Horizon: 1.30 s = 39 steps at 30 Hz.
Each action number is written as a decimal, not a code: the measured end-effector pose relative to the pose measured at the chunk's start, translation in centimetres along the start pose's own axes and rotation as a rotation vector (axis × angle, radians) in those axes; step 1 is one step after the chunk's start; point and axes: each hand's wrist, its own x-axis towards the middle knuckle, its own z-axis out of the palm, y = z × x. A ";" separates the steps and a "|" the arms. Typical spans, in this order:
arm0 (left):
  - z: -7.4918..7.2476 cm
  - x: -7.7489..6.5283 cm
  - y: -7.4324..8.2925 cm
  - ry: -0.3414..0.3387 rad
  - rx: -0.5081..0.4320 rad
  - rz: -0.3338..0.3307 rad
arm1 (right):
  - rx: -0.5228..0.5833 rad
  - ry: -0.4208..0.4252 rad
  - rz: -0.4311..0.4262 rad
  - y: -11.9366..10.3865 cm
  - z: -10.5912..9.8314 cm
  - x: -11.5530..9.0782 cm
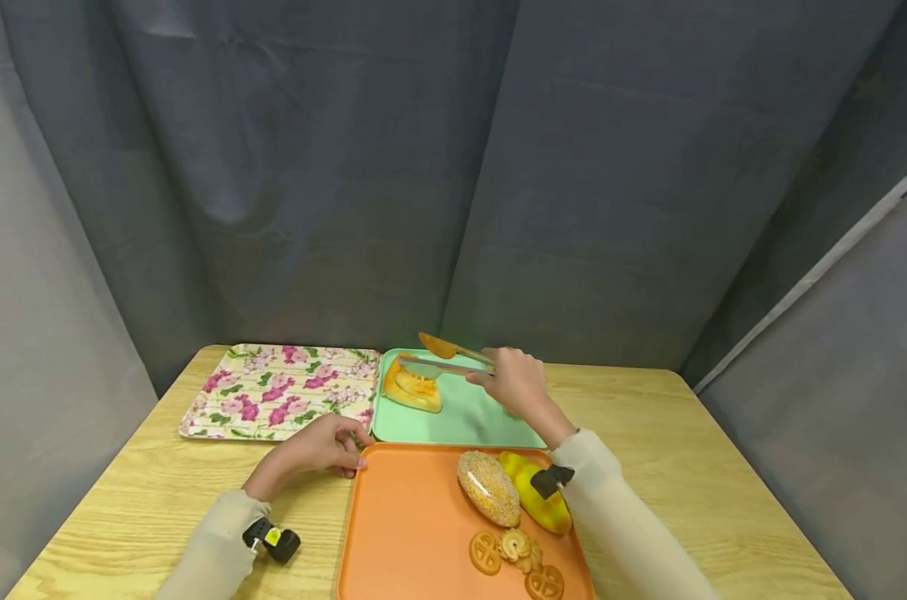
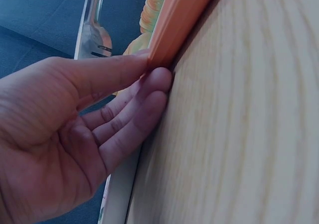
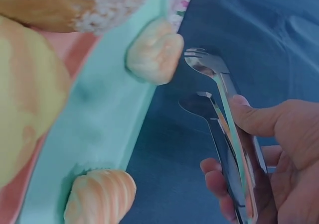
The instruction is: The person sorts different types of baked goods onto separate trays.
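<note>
My right hand grips a pair of metal tongs, whose two arms stand apart with nothing between their tips. In the head view the tongs reach over a golden bread piece at the left end of the mint-green tray. The right wrist view shows a striped bread roll on that tray too, mostly hidden by my arm in the head view. With thumb and fingertips, my left hand pinches the far left corner of the orange tray.
A seeded oval bread, a yellow bread and several cookies lie on the orange tray's right side. Left of the green tray stands a floral tray. Dark curtains hang behind the wooden table.
</note>
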 end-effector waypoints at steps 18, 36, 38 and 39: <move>0.1 0.0 0.0 -0.001 0.004 -0.002 | 0.251 -0.074 -0.146 6.2 -5.2 -4.5; 0.1 -0.1 -0.1 -0.015 -0.005 0.003 | 0.358 -0.407 -0.323 10.8 -7.9 -7.4; 0.1 0.0 -0.2 -0.012 0.000 -0.003 | 0.365 -0.426 -0.333 10.9 -8.1 -7.5; 0.1 0.0 -0.2 -0.014 0.001 0.001 | 0.370 -0.436 -0.332 10.9 -8.1 -7.5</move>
